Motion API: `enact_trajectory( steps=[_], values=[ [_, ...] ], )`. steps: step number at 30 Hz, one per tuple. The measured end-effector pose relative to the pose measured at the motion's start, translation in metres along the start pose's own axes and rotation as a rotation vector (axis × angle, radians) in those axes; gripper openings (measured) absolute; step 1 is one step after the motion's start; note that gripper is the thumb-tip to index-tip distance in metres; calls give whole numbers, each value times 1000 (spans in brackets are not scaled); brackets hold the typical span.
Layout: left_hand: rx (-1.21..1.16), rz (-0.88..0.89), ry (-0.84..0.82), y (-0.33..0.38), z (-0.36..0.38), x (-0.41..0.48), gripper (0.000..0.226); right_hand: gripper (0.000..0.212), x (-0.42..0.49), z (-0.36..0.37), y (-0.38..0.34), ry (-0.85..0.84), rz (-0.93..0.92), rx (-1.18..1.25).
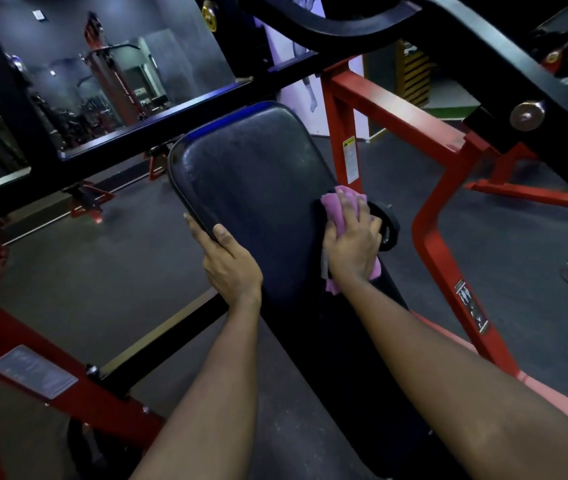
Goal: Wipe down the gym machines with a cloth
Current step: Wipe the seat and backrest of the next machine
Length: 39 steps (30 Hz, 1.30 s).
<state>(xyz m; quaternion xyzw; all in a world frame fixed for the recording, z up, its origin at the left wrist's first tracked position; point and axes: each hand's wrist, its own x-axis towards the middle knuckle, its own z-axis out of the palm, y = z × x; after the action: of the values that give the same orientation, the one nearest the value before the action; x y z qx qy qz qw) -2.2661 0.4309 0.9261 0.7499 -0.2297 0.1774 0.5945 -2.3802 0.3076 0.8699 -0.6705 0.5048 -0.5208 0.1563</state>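
Reaching in from the near edge with both bare forearms. Gripping the left rim of the black padded vinyl bench [254,174] with the left hand [230,261]: thumb on top, fingers [194,225] hooked under the edge, clenched on the padding. Probably bracing there, steadying the pad against the push from the other side.

Pressing the crumpled pink cloth [339,199] onto the bench's right edge with the right hand [351,244], fingers [362,216] stretched flat over the fabric, pinning rather than pinching. Flat palm for wide contact, most likely, spreading the pressure so the cloth slides instead of bunching. Tail of cloth poking out below the wrist. Just beside that hand, past the bench's right edge, a round black adjustment knob [388,223], worth watching for a snag.

Reads as mid-wipe on the padding. Far rounded end of the bench dull and scuffed; wiped or not, impossible to tell.

On to the surroundings. Red painted steel frame [427,237] angling down on the right, white warning sticker [349,157] on its upright, grey metal plate [33,370] on the near-left red beam. Overhead, a heavy black steel arm [483,46] with a chrome bolt head [527,112]. Underneath it all, dark speckled rubber floor [68,271]. Far left, a mirrored wall [102,81] throwing back dim red racks in a low-lit gym.
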Motion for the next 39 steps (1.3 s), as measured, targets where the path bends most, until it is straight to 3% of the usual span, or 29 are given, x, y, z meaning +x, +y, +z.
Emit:
enact_trajectory(
  steps=[5,11,15,20,24,34,39],
  values=[
    [-36,10,-5,-4,2,1,58,57,-30,-5,49,-8,101,32],
    [-56,22,15,-4,3,-2,58,50,-95,-17,108,-56,434,46],
    [-73,30,7,-3,3,-3,59,54,-83,-12,29,12,276,127],
    [-90,37,8,-1,1,-1,56,57,-78,-10,-67,-69,1,95],
    [-88,19,9,0,0,-2,57,66,-106,-11,-46,-104,-39,33],
    [-45,-28,-36,-14,-3,-39,55,81,-219,-23,75,-172,128,-105],
    [-50,8,-24,-16,-3,-39,54,72,-217,-27,77,-135,239,47]
  ],
)
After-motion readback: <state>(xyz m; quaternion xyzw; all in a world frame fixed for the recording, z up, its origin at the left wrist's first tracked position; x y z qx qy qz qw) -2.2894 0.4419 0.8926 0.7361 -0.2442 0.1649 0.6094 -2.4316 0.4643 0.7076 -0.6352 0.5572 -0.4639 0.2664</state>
